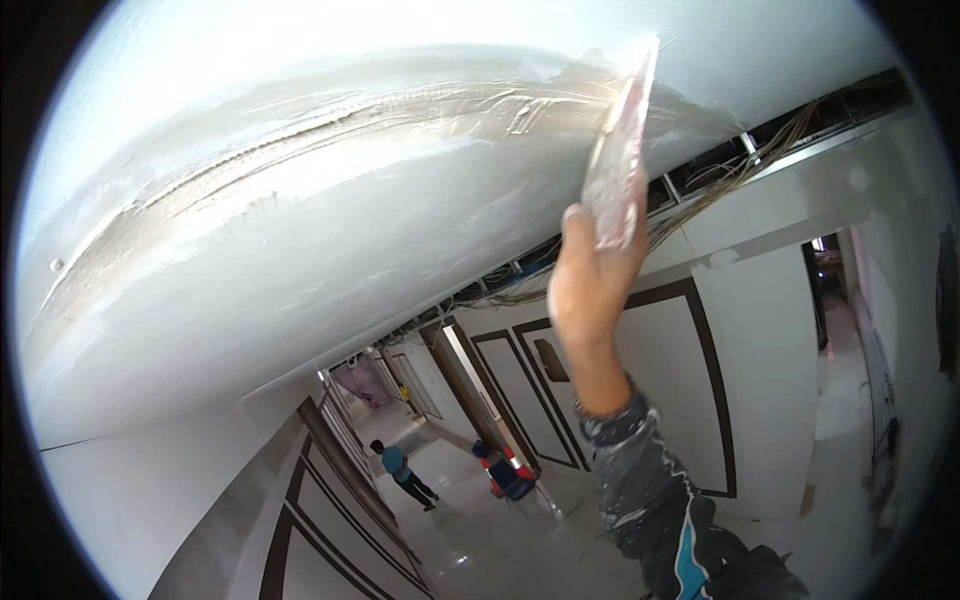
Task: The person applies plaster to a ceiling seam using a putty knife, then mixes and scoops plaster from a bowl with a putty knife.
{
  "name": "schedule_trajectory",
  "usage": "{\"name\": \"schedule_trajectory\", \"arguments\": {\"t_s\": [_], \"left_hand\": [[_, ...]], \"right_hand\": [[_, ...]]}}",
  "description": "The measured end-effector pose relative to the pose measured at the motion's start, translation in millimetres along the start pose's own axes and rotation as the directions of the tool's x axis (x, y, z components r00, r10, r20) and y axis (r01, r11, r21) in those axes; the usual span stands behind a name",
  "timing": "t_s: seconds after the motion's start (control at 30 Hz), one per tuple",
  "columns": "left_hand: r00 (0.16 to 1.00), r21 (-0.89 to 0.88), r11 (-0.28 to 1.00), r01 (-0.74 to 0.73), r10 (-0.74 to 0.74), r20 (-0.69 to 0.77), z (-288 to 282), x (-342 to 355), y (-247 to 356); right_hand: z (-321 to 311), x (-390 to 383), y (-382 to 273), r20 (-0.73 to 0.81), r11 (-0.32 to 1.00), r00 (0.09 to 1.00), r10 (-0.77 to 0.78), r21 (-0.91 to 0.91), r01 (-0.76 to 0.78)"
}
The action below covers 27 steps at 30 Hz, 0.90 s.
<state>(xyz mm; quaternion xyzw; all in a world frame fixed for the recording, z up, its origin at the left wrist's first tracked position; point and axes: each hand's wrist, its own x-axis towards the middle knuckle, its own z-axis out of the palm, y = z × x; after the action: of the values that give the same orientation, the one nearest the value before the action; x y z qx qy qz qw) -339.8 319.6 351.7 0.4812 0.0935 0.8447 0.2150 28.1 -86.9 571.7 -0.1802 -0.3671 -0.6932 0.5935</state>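
Observation:
My right hand is raised overhead, its fingers closed round a wide putty knife smeared with whitish compound and reddish along one side. The blade's far end meets the white ceiling, or comes very close to it. A long, curved band of damp grey-beige joint compound runs across the ceiling from the far left to the blade, with ridges and streaks in it. Splashes of white cover my dark sleeve. My left hand is out of the picture.
An open ceiling gap with loose cables and metal framing runs along the right. Below lies a corridor with panelled walls and a shiny floor. A person in a teal shirt and a dark-blue figure with orange-white bands are there.

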Motion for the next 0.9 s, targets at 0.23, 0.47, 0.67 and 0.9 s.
{"name": "schedule_trajectory", "arguments": {"t_s": [0.23, 0.47, 0.67, 0.9], "left_hand": [[0.994, -0.29, 0.952, 0.097, -0.106, -0.016, 52.0, -17.4, 12.0], [0.954, -0.42, 0.858, 0.294, -0.239, 0.179, 101.8, -75.9, 18.8], [0.922, -0.609, 0.698, 0.376, -0.215, 0.323, 163.4, -92.3, 18.0], [0.861, -0.779, 0.567, 0.266, 0.224, 0.457, 236.2, -107.1, 90.6]], "right_hand": [[118.3, -57.4, -93.1, 0.037, 0.972, 0.984, -0.172, 0.171, 0.164], [85.6, -110.8, -132.4, 0.495, 0.967, 0.836, -0.238, 0.199, 0.158], [68.9, -76.1, -86.6, 0.128, 0.91, 0.908, -0.4, -0.066, 0.41], [98.5, -23.5, -35.4, -0.012, 0.732, 0.753, -0.657, -0.246, 0.635]]}}
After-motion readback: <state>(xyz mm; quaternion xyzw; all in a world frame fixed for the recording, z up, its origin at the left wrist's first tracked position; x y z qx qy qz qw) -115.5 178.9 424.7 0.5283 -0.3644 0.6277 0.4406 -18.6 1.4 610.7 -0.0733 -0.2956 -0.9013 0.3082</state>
